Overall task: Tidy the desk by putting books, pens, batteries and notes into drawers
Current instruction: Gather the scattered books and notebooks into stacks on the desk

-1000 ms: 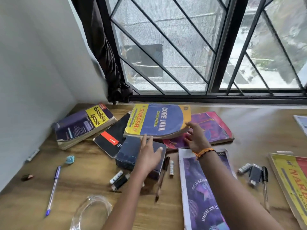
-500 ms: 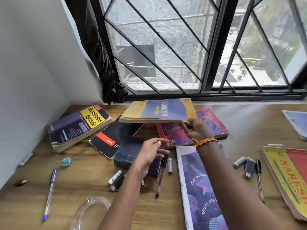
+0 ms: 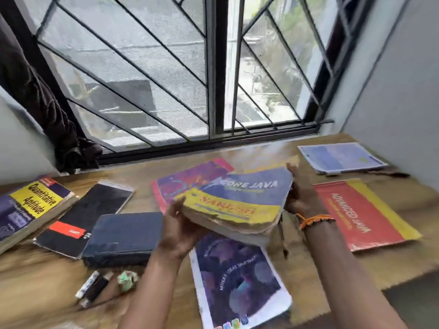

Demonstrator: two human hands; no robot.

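Observation:
The thick blue and yellow Core Java book [image 3: 240, 200] is lifted off the wooden desk [image 3: 273, 153]. My left hand [image 3: 183, 231] grips its near left corner from below, thumb on the cover. My right hand [image 3: 300, 195] holds its right edge. Under it lie a pink and purple book [image 3: 187, 178] and a purple-covered notebook [image 3: 237, 283]. Left of my hands are a dark blue book [image 3: 123, 236], a black notebook with a red label [image 3: 88, 214] and the Quantitative Aptitude book [image 3: 31, 207]. Batteries [image 3: 92, 288] and a crumpled green note [image 3: 127, 280] lie near my left forearm.
A red and yellow Advanced Java book [image 3: 356, 214] lies to the right, a blue booklet [image 3: 342, 157] at the back right. A barred window [image 3: 213, 67] runs behind the desk, with dark cloth [image 3: 47, 110] hanging at its left. Walls close both sides.
The Core Java book has come up off the other books and toward me. My left hand left the dark blue book and took hold of it. The view swung right.

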